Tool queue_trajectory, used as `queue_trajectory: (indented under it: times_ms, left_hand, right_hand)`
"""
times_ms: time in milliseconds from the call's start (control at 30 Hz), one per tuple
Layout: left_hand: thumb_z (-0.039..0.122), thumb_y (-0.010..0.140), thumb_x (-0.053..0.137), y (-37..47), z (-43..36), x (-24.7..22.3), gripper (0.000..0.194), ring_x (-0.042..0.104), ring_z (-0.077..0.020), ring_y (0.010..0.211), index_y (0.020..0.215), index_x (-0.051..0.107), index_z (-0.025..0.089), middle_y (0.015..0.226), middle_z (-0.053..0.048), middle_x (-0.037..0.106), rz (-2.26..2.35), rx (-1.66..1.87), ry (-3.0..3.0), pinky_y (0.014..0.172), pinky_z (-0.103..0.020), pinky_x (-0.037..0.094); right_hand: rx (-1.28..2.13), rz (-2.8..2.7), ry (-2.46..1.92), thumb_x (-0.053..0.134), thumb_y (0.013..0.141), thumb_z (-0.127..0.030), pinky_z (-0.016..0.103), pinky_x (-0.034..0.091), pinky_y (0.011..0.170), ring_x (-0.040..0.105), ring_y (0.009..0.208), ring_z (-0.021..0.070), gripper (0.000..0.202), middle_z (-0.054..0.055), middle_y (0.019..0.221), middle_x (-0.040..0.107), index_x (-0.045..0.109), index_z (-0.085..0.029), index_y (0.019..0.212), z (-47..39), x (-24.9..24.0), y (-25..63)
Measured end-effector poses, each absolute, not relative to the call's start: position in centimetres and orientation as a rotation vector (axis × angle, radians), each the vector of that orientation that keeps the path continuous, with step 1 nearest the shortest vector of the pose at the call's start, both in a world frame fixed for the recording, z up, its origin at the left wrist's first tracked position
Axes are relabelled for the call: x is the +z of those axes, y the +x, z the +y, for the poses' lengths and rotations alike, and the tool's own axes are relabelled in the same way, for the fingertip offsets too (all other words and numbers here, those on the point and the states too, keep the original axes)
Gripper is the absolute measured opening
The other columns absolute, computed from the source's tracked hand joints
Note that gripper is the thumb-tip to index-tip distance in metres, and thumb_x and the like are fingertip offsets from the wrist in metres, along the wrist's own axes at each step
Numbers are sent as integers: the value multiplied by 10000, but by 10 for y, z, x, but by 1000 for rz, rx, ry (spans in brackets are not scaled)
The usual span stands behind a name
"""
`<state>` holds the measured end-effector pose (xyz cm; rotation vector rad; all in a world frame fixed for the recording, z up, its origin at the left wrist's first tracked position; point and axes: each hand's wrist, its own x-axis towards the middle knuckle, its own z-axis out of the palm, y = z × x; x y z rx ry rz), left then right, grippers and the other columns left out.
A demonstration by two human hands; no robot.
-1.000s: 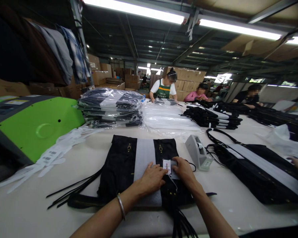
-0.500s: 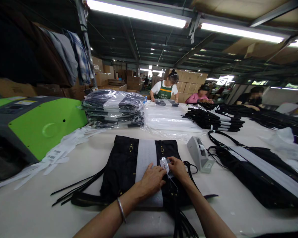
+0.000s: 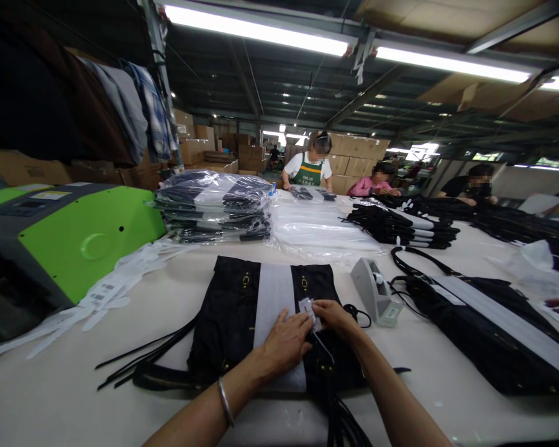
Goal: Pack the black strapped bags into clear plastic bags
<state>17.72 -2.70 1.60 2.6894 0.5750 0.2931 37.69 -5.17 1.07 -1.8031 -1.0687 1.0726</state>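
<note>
A black bag (image 3: 228,310) with buckles and long black straps lies flat in front of me, a pale grey wrap band (image 3: 274,298) around its middle. On the bag's right part is a small white tag (image 3: 307,307) on a thin cord. My left hand (image 3: 286,336) rests on the band with its fingers spread, the fingertips at the tag's lower edge. My right hand (image 3: 331,315) pinches the right side of the tag between thumb and fingers.
Right of the bag stands a grey-white dispenser (image 3: 370,288). Another banded black bag (image 3: 475,329) lies further right. A green machine (image 3: 93,242), white strips (image 3: 116,279) and plastic-wrapped bags (image 3: 214,205) are at left. People work across the table (image 3: 168,422).
My right hand has shifted slightly down and left at the tag, and the tag lies flatter. A person's fingers have appeared at the far right edge.
</note>
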Motion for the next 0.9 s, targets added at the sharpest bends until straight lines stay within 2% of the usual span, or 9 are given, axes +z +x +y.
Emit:
queue_trajectory:
  times_ms: [100,167,300,433,533,600,667,767,900]
  left_hand:
    - [325,948,574,176,-28,16,591,382,-250,1455,1494,397,184,1570,-124,424,585,316,2693,1238,-547,202]
    - [320,950,571,176,-29,18,572,383,-250,1454,1484,413,189,1564,-121,433,575,327,2711,1239,-543,206]
    - [329,963,557,175,-30,21,479,423,-263,1427,1419,493,198,1509,-119,505,557,286,2753,1235,-549,212]
    - [360,943,598,174,-31,17,520,363,-282,1463,1416,490,171,1548,-146,444,628,353,2762,1237,-514,241]
    - [337,922,634,175,-31,10,484,426,-283,1416,1360,527,163,1489,-148,506,665,402,2732,1232,-484,272]
    - [291,902,657,176,-32,8,433,458,-278,1381,1305,553,170,1454,-134,528,684,472,2691,1213,-460,313]
    - [236,896,648,176,-32,8,352,484,-273,1333,1236,575,178,1403,-120,549,737,570,2641,1169,-441,373]
    - [183,911,598,176,-33,13,221,547,-252,1174,1132,590,181,1217,-94,602,841,658,2568,1055,-420,459]
    - [149,922,553,176,-33,17,147,570,-229,1055,1063,588,174,1104,-80,603,902,614,2492,978,-387,486]
  right_hand:
    - [1030,-1032,-1792,595,846,-329,250,542,608,649,622,132,239,39,806,734,677,-148,980,-55,8,374]
    - [948,-1017,-1844,616,812,-282,251,519,584,641,601,141,223,29,752,722,658,-150,986,-54,5,373]
    - [696,-1048,-1969,717,693,-224,253,471,619,630,652,165,123,-2,651,661,630,-186,772,-51,2,371]
    - [601,-1084,-2007,719,708,-248,251,486,703,668,791,187,113,15,725,689,624,-203,667,-54,4,368]
    - [687,-1026,-2007,658,760,-207,244,504,592,680,654,171,46,2,676,686,634,-200,799,-56,5,368]
    - [753,-968,-1994,625,779,-174,239,503,510,665,553,162,99,-19,623,667,611,-198,874,-56,5,367]
    - [791,-929,-1977,619,771,-139,230,504,474,658,519,155,100,-32,586,649,588,-200,845,-55,4,367]
    - [829,-921,-1937,627,748,-105,213,503,454,644,505,141,108,-40,553,629,575,-200,745,-55,5,367]
    - [952,-967,-1841,640,742,-116,209,522,468,614,487,121,84,-49,540,618,607,-190,720,-58,8,367]
